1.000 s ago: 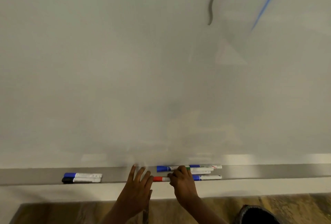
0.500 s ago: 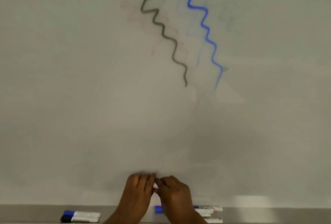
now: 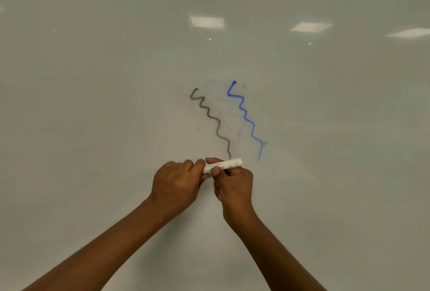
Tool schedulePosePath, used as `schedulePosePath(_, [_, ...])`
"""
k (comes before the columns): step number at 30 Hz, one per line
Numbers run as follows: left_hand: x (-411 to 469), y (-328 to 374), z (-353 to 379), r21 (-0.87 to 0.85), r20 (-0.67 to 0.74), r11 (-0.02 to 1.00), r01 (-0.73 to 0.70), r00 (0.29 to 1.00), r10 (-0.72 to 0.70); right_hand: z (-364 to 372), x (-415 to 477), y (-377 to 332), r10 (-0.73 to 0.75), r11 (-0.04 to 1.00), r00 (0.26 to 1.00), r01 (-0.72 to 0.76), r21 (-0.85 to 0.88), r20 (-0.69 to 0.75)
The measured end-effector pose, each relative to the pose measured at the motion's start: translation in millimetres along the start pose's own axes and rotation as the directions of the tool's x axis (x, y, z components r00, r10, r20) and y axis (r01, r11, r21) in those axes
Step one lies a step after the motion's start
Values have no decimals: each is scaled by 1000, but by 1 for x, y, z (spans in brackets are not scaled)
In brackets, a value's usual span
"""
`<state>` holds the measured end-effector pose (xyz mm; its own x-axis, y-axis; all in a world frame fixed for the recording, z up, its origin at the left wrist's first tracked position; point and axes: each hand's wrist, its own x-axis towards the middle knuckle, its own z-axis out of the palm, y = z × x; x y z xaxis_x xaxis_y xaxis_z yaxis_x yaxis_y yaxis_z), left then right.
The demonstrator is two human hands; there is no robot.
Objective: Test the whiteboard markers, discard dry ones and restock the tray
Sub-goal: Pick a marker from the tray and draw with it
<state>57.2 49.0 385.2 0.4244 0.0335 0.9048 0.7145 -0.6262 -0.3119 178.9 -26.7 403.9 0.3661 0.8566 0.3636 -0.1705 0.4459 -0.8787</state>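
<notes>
Both forearms reach up from 6 o'clock. Left hand curled round the marker's left end, hiding it; right hand pinches its white barrel. Marker lies roughly level at centre, before the whiteboard. Beyond: grey squiggle at 12, blue squiggle at 1.

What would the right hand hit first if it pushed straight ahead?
Probably the whiteboard, near the lower end of the grey squiggle. Nothing else shows beyond the right hand and the marker it grips, though depth is unclear.
</notes>
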Motion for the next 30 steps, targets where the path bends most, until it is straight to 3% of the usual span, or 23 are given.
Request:
schedulePosePath(5, [38,-2,-20,6,-30,991,-130,991,130,-1,7,-36,-162,983,986,164,-81,24])
schedulePosePath(10, [65,2,-37,-225,84,972,-66,993,87,-12,7,-69,-419,871,898,440,-217,137])
schedulePosePath(13, [80,9,-49,-208,132,978,-2,991,30,-19,7,-84,-484,839,860,509,-194,162])
schedulePosePath(15, [91,11,-57,-144,202,984,102,977,-72,-23,6,-93,-517,851,852,522,-58,82])
schedulePosePath(17, [98,7,-62,-41,334,974,221,922,-195,-33,10,-102,-567,812,817,576,96,-105])
schedulePosePath(20, [103,6,-67,-50,280,979,197,944,-176,-52,27,-109,-681,728,703,681,-82,-206])
schedulePosePath(23, [104,11,-64,-49,193,997,53,980,-43,-64,52,-108,-678,734,703,631,-250,-215])
schedulePosePath(30, [108,19,-53,-107,198,994,-1,980,22,-66,82,-120,-708,650,701,602,-464,-83])
